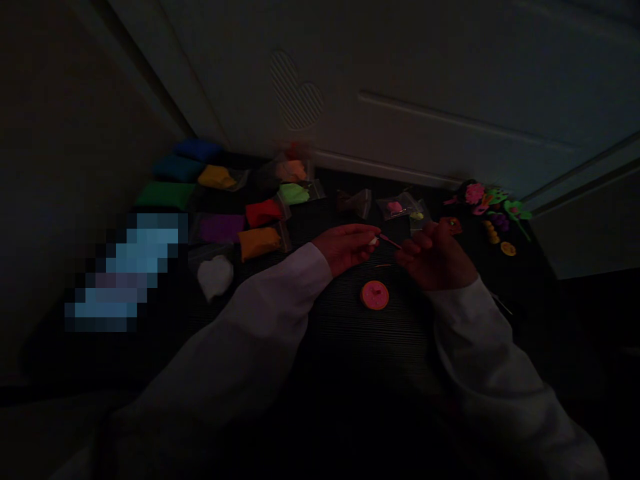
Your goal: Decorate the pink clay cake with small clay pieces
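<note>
The left hand pinches a small white piece, the right hand a thin tool beside it. Fine shaping seems underway; the next touch calls for steadiness.

A pale left sleeve and a matching right sleeve are worn, both long, loose and softly creased.

Disc on table between sleeves
</note>
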`<action>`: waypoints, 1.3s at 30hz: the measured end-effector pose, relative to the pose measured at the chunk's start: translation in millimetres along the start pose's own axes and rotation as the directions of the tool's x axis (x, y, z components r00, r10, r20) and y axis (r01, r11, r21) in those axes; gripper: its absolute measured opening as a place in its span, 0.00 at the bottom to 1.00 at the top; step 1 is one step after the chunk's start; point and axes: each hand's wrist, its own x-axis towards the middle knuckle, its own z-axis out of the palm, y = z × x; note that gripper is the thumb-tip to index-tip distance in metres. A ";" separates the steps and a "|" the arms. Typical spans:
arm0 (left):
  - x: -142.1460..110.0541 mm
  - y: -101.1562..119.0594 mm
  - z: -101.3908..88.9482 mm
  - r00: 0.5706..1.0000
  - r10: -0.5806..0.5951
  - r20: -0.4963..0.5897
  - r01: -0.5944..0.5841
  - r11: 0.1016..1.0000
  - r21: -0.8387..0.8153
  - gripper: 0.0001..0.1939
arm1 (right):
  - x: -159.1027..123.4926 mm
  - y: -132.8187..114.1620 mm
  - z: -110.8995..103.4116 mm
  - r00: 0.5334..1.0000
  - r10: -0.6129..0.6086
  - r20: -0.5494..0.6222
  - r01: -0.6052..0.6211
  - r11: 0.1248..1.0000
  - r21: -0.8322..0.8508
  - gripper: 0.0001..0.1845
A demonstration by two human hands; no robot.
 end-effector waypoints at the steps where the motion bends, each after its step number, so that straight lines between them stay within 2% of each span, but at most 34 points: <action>1: -0.1 -0.1 0.0 1.000 0.001 0.001 -0.001 1.000 0.000 0.05 | 0.0 0.1 -0.5 1.000 -0.004 0.006 0.004 1.000 0.014 0.14; 5: 0.2 -0.5 0.1 1.000 0.005 0.003 -0.005 1.000 -0.004 0.05 | 0.0 0.1 -1.1 0.999 -0.044 0.018 0.043 0.997 0.064 0.15; 10: 1.2 -0.6 -0.4 1.000 0.002 0.001 -0.002 1.000 -0.009 0.05 | 0.5 0.4 -0.2 1.000 0.014 -0.009 -0.013 0.997 0.081 0.15; 22: 2.0 -1.1 -0.8 1.000 0.006 -0.007 -0.006 1.000 -0.008 0.05 | 3.3 5.8 -3.4 0.999 -0.028 -0.047 0.024 0.997 -0.075 0.11; 28: 2.1 -1.3 -0.9 1.000 0.007 -0.008 -0.007 1.000 -0.010 0.05 | 3.7 7.3 -5.3 0.999 -0.050 0.002 0.050 0.995 -0.091 0.13; 39: 1.9 -0.9 -1.8 1.000 0.007 0.001 -0.007 1.000 -0.008 0.05 | 1.8 4.4 -3.0 0.999 0.002 -0.034 -0.005 0.997 -0.074 0.10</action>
